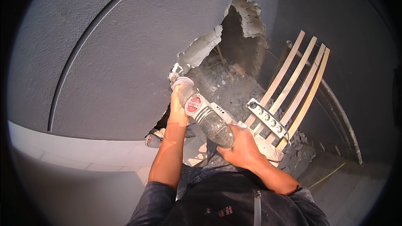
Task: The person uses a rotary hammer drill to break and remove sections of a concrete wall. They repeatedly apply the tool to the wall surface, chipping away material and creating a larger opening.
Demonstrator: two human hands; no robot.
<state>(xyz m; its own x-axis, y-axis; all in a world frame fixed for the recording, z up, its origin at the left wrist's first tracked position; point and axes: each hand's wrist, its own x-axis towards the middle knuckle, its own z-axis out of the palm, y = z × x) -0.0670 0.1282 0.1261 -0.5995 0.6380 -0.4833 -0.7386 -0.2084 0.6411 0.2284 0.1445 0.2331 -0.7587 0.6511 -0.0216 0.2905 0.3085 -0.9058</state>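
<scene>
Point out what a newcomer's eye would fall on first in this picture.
Probably the big ragged hole broken through the dark grey wall, upper centre. Just below it, the dusty power tool stands out, gripped near its front by the left hand and at its rear by the right hand. To the right, pale wooden slats fan upward, with a white socket strip across their lower part.

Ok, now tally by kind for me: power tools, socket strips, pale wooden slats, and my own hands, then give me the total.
Power tool: 1
Socket strip: 1
Pale wooden slats: 4
Left hand and right hand, both on the tool: 2
Total: 8
</scene>
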